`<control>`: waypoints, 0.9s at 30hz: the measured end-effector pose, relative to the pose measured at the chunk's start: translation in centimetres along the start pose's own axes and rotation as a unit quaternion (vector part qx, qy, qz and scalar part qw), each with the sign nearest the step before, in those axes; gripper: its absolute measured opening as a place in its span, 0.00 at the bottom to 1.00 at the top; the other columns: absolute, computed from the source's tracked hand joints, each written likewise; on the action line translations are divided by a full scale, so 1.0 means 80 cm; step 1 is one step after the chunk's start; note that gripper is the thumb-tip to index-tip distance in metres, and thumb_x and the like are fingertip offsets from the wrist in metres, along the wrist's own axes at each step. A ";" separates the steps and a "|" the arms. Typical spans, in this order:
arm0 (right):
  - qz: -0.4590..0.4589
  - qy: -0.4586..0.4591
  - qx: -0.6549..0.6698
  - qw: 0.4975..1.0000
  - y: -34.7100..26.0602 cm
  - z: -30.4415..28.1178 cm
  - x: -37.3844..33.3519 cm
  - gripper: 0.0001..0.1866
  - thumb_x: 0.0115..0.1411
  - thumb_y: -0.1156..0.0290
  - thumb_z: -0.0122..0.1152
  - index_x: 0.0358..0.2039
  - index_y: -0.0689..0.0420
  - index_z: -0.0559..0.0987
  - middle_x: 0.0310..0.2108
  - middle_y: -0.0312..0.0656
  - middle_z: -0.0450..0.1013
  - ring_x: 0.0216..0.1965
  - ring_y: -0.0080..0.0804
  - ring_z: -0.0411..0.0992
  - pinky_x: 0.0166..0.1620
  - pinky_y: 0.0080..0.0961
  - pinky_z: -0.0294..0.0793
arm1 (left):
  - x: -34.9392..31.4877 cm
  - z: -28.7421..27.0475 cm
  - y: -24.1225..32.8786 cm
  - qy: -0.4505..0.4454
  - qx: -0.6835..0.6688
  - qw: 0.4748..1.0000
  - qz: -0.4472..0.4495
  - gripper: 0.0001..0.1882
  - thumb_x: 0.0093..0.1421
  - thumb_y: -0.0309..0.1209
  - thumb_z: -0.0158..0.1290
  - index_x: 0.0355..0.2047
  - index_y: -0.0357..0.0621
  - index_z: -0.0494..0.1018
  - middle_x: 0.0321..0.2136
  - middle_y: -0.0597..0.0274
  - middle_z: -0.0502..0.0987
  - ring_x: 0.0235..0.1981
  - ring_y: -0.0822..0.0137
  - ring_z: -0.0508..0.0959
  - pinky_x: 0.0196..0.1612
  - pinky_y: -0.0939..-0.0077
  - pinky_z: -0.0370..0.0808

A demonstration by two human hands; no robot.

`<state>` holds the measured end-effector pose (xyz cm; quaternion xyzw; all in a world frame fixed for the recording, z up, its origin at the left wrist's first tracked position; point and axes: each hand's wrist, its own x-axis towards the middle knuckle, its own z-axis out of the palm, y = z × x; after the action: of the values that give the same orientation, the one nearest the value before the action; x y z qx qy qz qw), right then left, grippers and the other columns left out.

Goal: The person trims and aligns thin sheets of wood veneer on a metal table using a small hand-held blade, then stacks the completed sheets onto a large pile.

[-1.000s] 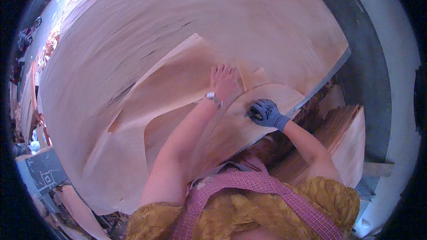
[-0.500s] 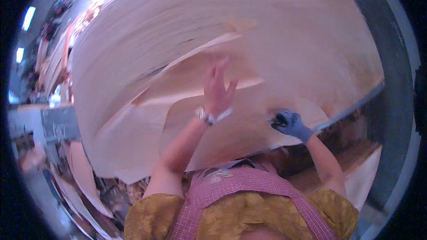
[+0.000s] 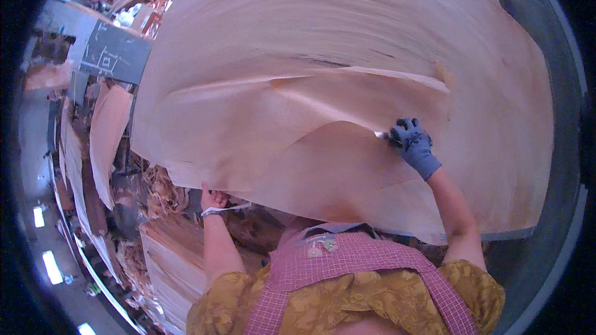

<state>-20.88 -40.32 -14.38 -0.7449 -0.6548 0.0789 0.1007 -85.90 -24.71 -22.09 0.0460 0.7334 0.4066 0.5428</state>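
Across a broad stack of pale tan wood veneer [image 3: 503,149], the head view shows a thin, rippled tan veneer sheet [image 3: 347,161] lying loosely; the right hand [image 3: 410,139], in a grey-blue glove [image 3: 423,156], bends its fingers over it, whether gripping I cannot tell, and the bare left hand [image 3: 214,200] curls at the near edge, its pinch unclear. Uneven pulling between these two spots could split the brittle-looking sheet along its raised ridge [image 3: 323,110].
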 end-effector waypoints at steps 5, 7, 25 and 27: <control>0.006 0.000 -0.047 0.999 0.003 -0.012 0.024 0.06 0.55 0.66 0.64 0.30 0.50 0.76 0.37 0.41 0.72 0.44 0.47 0.70 0.40 0.42 0.75 | 0.098 -0.054 0.007 0.043 -0.037 0.995 0.086 0.15 0.57 0.35 0.61 0.39 0.39 0.72 0.29 0.58 0.79 0.25 0.62 0.80 0.25 0.62 0.81; 0.020 0.024 -0.083 0.996 -0.002 -0.040 0.045 0.06 0.56 0.66 0.63 0.31 0.51 0.76 0.36 0.42 0.73 0.40 0.48 0.70 0.39 0.43 0.74 | 0.053 -0.006 0.035 0.022 -0.005 0.991 0.136 0.15 0.57 0.35 0.61 0.38 0.38 0.72 0.28 0.57 0.78 0.22 0.63 0.79 0.21 0.66 0.79; -0.028 0.186 -0.125 0.974 -0.008 -0.144 0.151 0.14 0.56 0.73 0.62 0.44 0.53 0.78 0.45 0.43 0.75 0.47 0.47 0.71 0.47 0.38 0.74 | -0.030 -0.003 0.062 -0.024 0.151 0.986 -0.061 0.33 0.55 0.57 0.57 0.42 0.36 0.68 0.35 0.54 0.76 0.31 0.58 0.77 0.28 0.64 0.73; -0.044 0.199 -0.115 0.972 -0.019 -0.158 0.159 0.15 0.56 0.75 0.61 0.46 0.53 0.78 0.45 0.42 0.75 0.48 0.46 0.71 0.49 0.36 0.73 | -0.036 0.006 0.029 -0.143 0.087 0.963 -0.213 0.41 0.55 0.65 0.53 0.46 0.34 0.68 0.37 0.50 0.76 0.36 0.51 0.79 0.38 0.58 0.77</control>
<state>-17.57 -28.10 -1.57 -0.7229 -0.6582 -0.1513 0.1462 -85.23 -24.39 -18.42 -0.0061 0.6737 0.2056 0.7098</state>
